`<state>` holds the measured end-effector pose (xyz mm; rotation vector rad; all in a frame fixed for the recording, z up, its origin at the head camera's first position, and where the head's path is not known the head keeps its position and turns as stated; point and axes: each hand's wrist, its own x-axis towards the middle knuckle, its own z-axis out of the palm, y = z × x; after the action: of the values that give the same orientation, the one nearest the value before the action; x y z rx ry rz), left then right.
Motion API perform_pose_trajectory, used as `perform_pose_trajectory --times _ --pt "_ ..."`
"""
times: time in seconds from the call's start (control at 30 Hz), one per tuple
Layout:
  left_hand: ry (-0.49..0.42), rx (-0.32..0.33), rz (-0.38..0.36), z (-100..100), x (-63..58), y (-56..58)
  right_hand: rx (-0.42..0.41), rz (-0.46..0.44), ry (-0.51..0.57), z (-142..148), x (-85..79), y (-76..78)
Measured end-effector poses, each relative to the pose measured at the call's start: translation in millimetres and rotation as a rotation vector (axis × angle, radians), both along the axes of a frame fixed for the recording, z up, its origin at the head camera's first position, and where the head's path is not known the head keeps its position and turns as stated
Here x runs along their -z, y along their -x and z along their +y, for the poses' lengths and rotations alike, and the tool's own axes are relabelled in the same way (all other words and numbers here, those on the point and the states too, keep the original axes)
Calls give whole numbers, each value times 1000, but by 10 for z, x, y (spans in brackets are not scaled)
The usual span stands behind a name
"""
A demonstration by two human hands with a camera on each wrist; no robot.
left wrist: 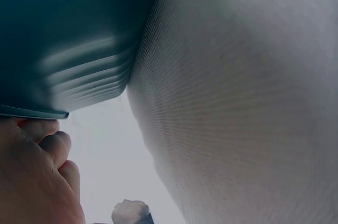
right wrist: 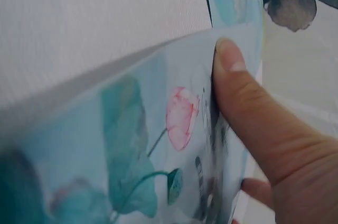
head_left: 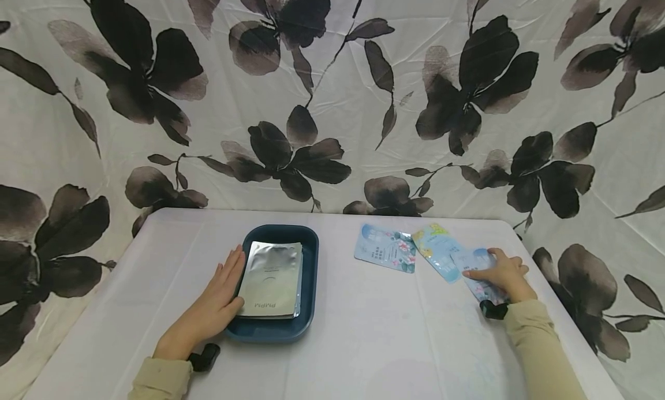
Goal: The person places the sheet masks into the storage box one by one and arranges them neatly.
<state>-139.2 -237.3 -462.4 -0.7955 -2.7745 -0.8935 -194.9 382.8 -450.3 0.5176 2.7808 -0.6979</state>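
Tray [head_left: 313, 290] by the left hand [head_left: 210, 302], blue packet [head_left: 474, 260] in the right hand [head_left: 506, 276]

So the left fingers are straight and close together along the tray's left side. The left wrist cam crops that hand hard, plus there's a pale, dark-edged blob [left wrist: 129, 212] down low I can't make out. Silvery packs [head_left: 270, 279] lie inside the tray, but the top one covers most of the rest (PMPM, upside down), so I can't count them. Right thumb and fingers are clamped on the blue packet, rightmost of three on the white table [head_left: 363, 342]; the thumb covers a bit of it and the other fingers are mostly hidden behind it. Its far end meets the yellow-and-blue packet [head_left: 436, 251], which touches or overlaps the pink-flowered packet [head_left: 384, 249] beside it, can't tell which.
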Motion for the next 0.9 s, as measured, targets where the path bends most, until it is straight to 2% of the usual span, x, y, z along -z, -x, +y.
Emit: perform_pose_trajectory --times 0.4,0.7,0.9 --pt "2 -6 -7 -2 1 5 27 6 36 -142 -25 -158" --pt "3 -2 -17 2 -5 21 148 55 119 -198 5 -248" --pt "5 -4 -17 3 -3 19 250 93 236 -170 10 -282"
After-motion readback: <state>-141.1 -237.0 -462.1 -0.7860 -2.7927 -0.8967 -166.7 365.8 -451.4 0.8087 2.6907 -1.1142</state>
